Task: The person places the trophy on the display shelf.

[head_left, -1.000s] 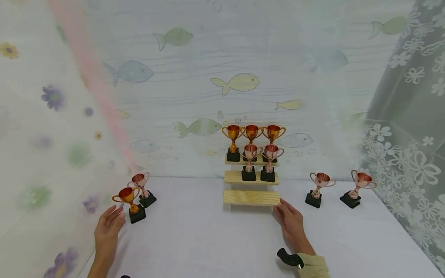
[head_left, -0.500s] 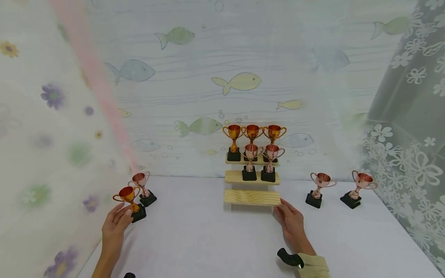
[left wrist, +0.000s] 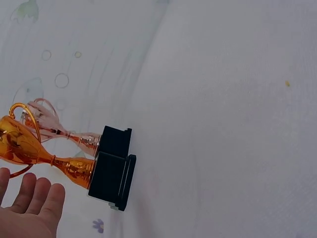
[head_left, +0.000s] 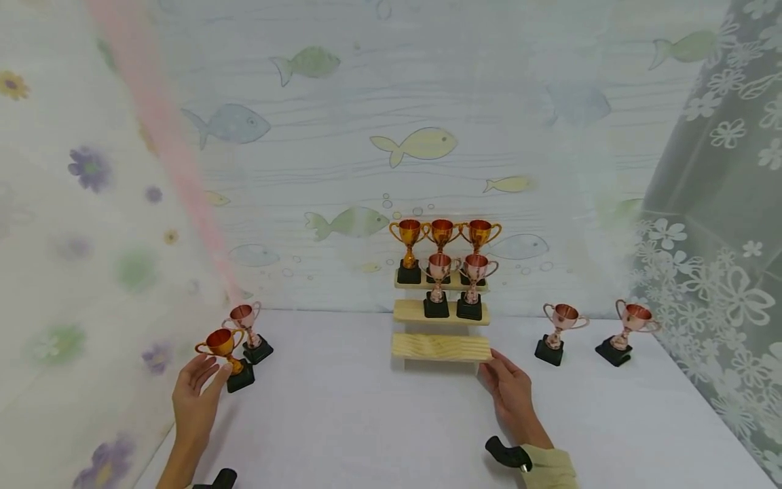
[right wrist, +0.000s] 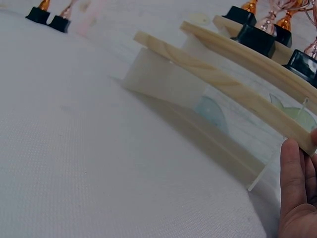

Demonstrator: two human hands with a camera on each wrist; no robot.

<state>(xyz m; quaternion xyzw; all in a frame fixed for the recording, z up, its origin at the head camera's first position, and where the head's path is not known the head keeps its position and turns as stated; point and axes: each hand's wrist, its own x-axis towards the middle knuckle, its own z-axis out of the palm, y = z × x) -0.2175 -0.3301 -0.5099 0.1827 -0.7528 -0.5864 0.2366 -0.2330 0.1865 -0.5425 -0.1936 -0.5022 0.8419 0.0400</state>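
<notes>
My left hand [head_left: 197, 397] is at the gold trophy cup [head_left: 221, 343] on the left of the table. Its fingers are extended beside the cup and its thumb lies near the stem; in the left wrist view, the fingers [left wrist: 53, 203] do not wrap around it. A rose-gold trophy [head_left: 244, 319] stands right behind. My right hand [head_left: 510, 394] pinches the right end of the lowest step of a three-tier wooden display stand [head_left: 441, 346], thumb above and fingers beneath. Gold trophies [head_left: 408, 234] line the top tier, and two rose-gold trophies [head_left: 437, 268] stand on the middle one.
Two more rose-gold trophies [head_left: 552, 336] stand on the white-covered table [head_left: 342, 421] right of the stand. A fish-patterned curtain [head_left: 342, 170] hangs behind, and floral curtains [head_left: 91, 272] hang at both sides. Black wrist straps or mounts [head_left: 509, 454] show near both wrists.
My left hand has moved right to the gold trophy, bringing its thumb to the stem. The trophies stay in place, and my right hand keeps its pinch on the stand.
</notes>
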